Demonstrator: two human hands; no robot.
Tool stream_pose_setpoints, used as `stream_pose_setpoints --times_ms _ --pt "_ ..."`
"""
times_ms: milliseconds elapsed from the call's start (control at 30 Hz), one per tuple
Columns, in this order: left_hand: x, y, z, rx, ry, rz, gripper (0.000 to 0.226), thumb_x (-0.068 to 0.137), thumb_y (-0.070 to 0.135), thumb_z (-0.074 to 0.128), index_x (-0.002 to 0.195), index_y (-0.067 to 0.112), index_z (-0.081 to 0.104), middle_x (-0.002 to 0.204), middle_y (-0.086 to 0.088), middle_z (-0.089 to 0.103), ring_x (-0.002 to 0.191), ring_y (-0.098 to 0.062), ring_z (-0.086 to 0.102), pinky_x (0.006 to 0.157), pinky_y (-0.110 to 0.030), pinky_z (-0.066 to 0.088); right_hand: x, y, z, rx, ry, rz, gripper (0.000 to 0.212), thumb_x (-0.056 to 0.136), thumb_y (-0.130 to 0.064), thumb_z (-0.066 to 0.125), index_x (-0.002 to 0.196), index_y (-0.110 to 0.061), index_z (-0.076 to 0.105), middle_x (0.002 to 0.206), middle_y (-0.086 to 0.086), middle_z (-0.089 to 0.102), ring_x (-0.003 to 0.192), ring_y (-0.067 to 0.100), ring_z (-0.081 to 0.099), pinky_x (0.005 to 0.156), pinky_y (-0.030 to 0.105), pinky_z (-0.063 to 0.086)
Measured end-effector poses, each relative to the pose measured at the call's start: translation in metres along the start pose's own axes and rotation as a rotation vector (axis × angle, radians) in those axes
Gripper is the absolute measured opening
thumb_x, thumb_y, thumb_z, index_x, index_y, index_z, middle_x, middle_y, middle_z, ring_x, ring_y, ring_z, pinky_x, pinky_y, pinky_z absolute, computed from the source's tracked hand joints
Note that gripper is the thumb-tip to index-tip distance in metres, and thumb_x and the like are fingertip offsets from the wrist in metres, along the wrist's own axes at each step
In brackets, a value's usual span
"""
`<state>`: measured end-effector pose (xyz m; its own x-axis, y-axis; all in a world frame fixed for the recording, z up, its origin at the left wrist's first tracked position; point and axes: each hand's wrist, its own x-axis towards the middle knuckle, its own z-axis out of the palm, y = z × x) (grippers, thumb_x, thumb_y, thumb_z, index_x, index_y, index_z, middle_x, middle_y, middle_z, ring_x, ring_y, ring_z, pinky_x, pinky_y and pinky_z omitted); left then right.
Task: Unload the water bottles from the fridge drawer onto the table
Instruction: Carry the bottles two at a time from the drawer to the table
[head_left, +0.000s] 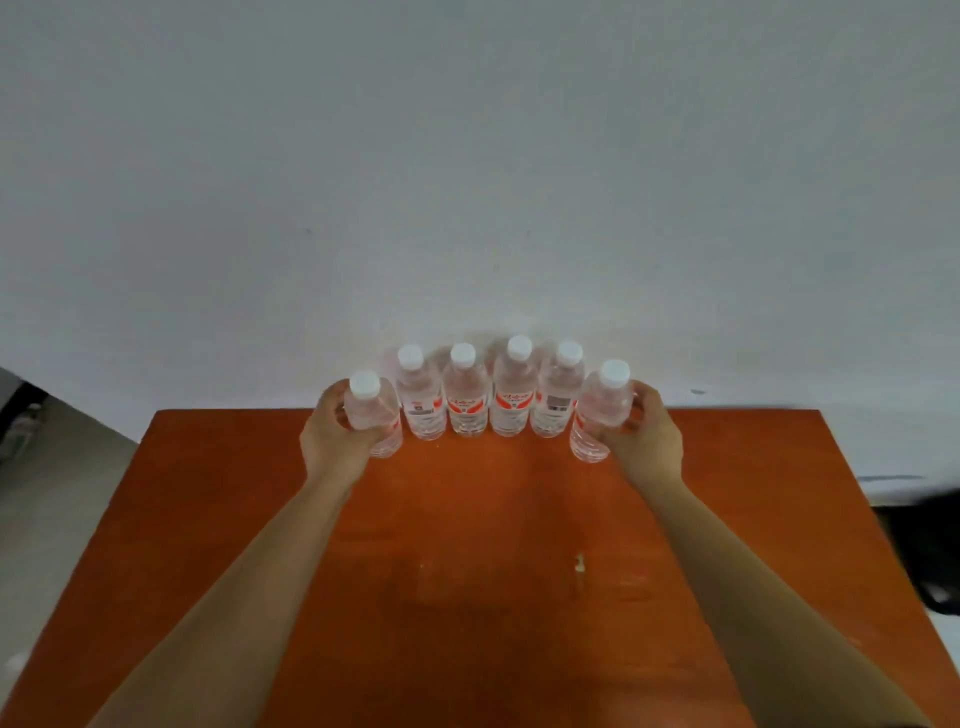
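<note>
Bottles: four stood mid-frame (488, 397) | left grip (332, 436) clasped left-end bottle (373, 415) | right grip (644, 436) clasped right-end bottle (600, 413), tilted | worktop (467, 571)

An orange-brown wooden bench (467, 597) is being seen from above, its far edge set against a pale wall. Four upright water bottles (470, 397) with white caps and red labels are being carried in a row along the middle of that far edge, each just beside the next. Two end bottles, the left end bottle (375, 421) and the right end bottle (597, 415), are being shown tilted at the row's ends; whether their bases are touching the bench cannot be told. A small pale mark (579, 564) is lying on the surface right of centre.
</note>
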<state>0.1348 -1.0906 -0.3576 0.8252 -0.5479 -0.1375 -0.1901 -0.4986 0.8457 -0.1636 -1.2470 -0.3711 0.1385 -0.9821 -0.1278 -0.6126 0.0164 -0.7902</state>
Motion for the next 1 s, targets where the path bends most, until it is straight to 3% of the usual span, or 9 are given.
stream_pose_setpoints --times_ms 233,333,400,467,533,600,700,833,1000 --pt "0.057 -0.007 0.021 0.029 -0.109 0.008 0.083 0.072 0.015 0.087 0.144 0.027 0.047 0.141 -0.002 0.058 0.124 -0.027 0.057 0.101 -0.055 0.048 0.047 0.002 0.014 0.053 -0.027 0.067 0.07 0.082 -0.024 0.082 0.141 -0.018 0.045 0.132 0.003 0.063 0.1 0.017 0.06 0.075 0.027 0.047" --pt "0.067 -0.011 0.028 0.028 -0.161 0.027 0.083 0.074 0.014 0.085 0.144 0.026 0.044 0.14 -0.004 0.057 0.125 -0.03 0.056 0.1 -0.058 0.048 0.057 0.005 0.018 0.075 -0.086 0.062 0.068 0.09 -0.02 0.074 0.147 -0.017 0.038 0.139 0.002 0.057 0.111 0.02 0.061 0.077 0.022 0.047" --pt "0.07 -0.013 0.031 0.026 -0.169 0.033 0.083 0.076 0.015 0.083 0.145 0.029 0.039 0.143 -0.004 0.054 0.125 -0.03 0.056 0.098 -0.06 0.049 0.06 0.008 0.021 0.04 -0.122 0.054 0.068 0.094 -0.016 0.067 0.152 -0.02 0.031 0.138 0.004 0.056 0.106 0.019 0.058 0.074 0.023 0.048" --pt "0.068 -0.012 0.032 0.015 -0.167 0.027 0.086 0.078 0.015 0.082 0.146 0.031 0.033 0.147 -0.005 0.049 0.127 -0.031 0.055 0.098 -0.059 0.049 0.058 0.009 0.024 0.003 -0.141 0.044 0.074 0.095 -0.006 0.059 0.157 -0.022 0.021 0.137 0.007 0.056 0.11 0.023 0.059 0.078 0.034 0.053" --pt "0.065 -0.008 0.031 -0.002 -0.144 0.013 0.09 0.078 0.016 0.082 0.148 0.032 0.028 0.148 -0.004 0.047 0.128 -0.03 0.053 0.099 -0.058 0.048 0.056 0.006 0.023 -0.022 -0.142 0.053 0.082 0.094 -0.001 0.054 0.16 -0.021 0.009 0.143 0.011 0.053 0.123 0.032 0.055 0.095 0.05 0.052" --pt "0.057 -0.002 0.028 0.02 -0.108 0.022 0.088 0.079 0.022 0.081 0.147 0.034 0.027 0.145 -0.002 0.05 0.127 -0.029 0.054 0.098 -0.057 0.049 0.061 0.011 0.024 -0.027 -0.136 0.04 0.083 0.093 -0.002 0.054 0.159 -0.021 0.007 0.148 0.011 0.048 0.132 0.032 0.049 0.105 0.054 0.046" --pt "0.04 0.013 0.025 0.153 -0.083 0.119 0.08 0.084 0.035 0.073 0.148 0.03 0.027 0.149 -0.004 0.045 0.129 -0.032 0.051 0.096 -0.057 0.05 0.064 0.007 0.016 -0.063 -0.134 -0.044 0.077 0.09 -0.005 0.054 0.156 -0.023 0.018 0.146 0.009 0.047 0.134 0.032 0.047 0.107 0.058 0.044" --pt "0.012 0.05 0.018 0.334 -0.028 0.292 0.085 0.094 0.034 0.065 0.158 0.019 0.011 0.164 -0.008 0.017 0.147 -0.034 0.027 0.11 -0.057 0.036 0.037 -0.027 -0.026 -0.257 -0.061 -0.16 0.077 0.093 0.007 0.042 0.159 -0.011 0.007 0.166 0.012 0.012 0.154 0.03 0.007 0.125 0.045 0.008" --pt "-0.041 0.124 0.007 0.436 0.048 0.667 0.069 0.101 0.044 0.044 0.157 0.014 0.017 0.165 -0.01 0.014 0.152 -0.03 0.014 0.119 -0.054 0.025 0.009 -0.057 -0.097 -0.258 0.243 -0.402 0.057 0.106 -0.023 0.038 0.158 -0.014 0.018 0.167 0.011 0.014 0.155 0.028 0.007 0.125 0.046 0.012"
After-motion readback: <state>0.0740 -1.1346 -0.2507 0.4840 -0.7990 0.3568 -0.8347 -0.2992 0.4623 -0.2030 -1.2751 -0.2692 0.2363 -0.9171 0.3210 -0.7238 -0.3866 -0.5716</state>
